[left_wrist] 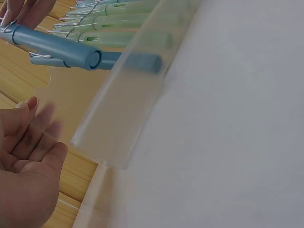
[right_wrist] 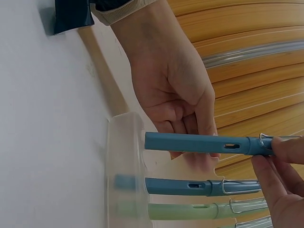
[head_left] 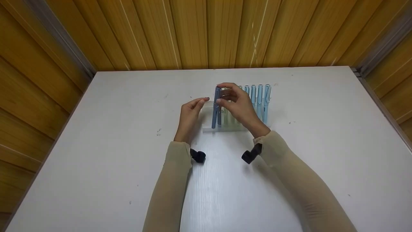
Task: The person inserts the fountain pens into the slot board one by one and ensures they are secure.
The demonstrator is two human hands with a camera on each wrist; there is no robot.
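My right hand [head_left: 239, 106] pinches a dark blue fountain pen [right_wrist: 194, 142] near its clip end, between thumb and fingers. The pen stands nearly upright at the left part of a frosted clear pen rack [left_wrist: 109, 118], its lower end free of the rack's base. Beside it, a second dark blue pen [right_wrist: 178, 186] sits in the rack, followed by several pale green pens [left_wrist: 118, 21]. My left hand [head_left: 190, 117] hovers by the rack's left end, holding nothing, with fingers loosely bent and thumb close to the index finger.
Several light blue pens [head_left: 260, 96] stand in the right part of the rack, partly behind my right hand. The rack is on a white table [head_left: 112, 129]. A wood-look panel wall [head_left: 193, 35] rises behind the table's far edge.
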